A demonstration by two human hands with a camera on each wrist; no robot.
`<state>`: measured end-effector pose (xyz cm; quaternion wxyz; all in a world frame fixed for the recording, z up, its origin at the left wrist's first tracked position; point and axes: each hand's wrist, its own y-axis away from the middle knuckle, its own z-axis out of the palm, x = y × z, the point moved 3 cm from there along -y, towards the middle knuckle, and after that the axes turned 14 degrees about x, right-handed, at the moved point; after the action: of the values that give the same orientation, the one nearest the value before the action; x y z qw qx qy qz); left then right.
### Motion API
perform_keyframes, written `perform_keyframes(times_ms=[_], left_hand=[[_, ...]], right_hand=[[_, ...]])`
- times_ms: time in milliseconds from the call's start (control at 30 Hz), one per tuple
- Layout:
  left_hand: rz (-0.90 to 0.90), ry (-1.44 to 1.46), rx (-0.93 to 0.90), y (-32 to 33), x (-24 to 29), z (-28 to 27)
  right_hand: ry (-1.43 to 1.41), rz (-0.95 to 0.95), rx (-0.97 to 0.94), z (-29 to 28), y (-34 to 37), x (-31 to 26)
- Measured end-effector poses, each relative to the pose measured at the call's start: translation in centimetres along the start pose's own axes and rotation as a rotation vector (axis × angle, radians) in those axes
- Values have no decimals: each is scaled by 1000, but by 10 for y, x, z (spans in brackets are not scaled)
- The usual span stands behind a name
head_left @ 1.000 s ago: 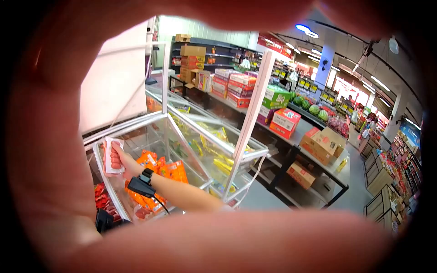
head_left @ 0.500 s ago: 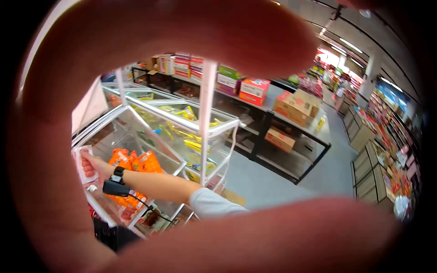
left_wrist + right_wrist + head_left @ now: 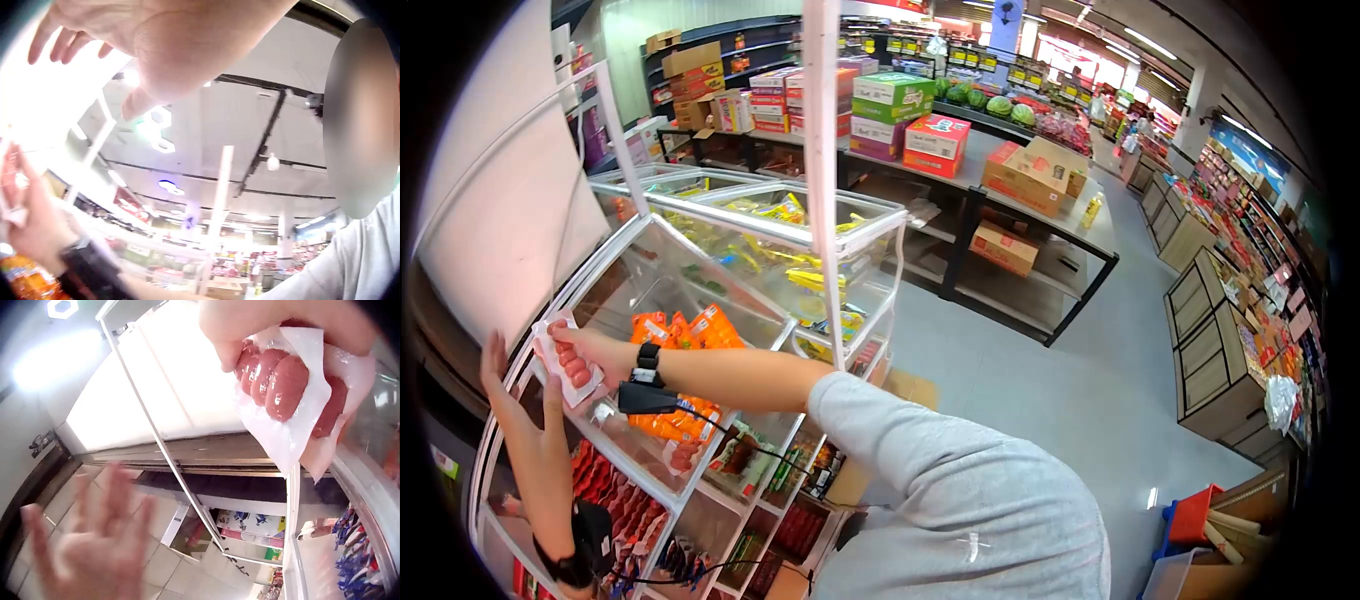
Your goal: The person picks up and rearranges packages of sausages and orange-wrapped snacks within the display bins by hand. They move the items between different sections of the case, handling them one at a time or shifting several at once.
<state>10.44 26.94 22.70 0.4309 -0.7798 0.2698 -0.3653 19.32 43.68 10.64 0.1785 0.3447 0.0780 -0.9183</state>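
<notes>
Film-wrapped pack of glossy pink-red sausages: hung above the left edge of the white-framed glass freezer; couldn't tell one pack from two.
Right hand: pinched one end of it, thumb and fingers curled in.
Left hand: spread wide near it, gripping nothing!
White film border: looked thin, probably slick; best pinched there, sparing light, likely squashable sausages.

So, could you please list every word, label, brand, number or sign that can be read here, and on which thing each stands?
No text can be read with certainty.
Green box: white print, too small.
Red box: label, too small.
Open cardboard carton: red print, too blurred.
Orange bags: markings, too blurred.
Hanging yellow signs: too small.
Sausage pack: no print that I can see.
</notes>
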Motion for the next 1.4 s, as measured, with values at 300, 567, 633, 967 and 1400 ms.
perform_keyframes(times_ms=[300, 567, 633, 967, 1400], left_hand=[[-634, 459, -152, 51, -95, 23], [-622, 543, 59, 79, -110, 27], [-629, 567, 76, 81, -111, 23], [-796, 782, -20, 79, -100, 17], [-763, 725, 11, 49, -88, 12]], right_hand=[[161, -186, -166, 57, 60, 4], [367, -520, -132, 66, 73, 9], [962, -926, -167, 71, 82, -6], [337, -267, -218, 62, 71, 12], [676, -602, -169, 71, 82, -4]])
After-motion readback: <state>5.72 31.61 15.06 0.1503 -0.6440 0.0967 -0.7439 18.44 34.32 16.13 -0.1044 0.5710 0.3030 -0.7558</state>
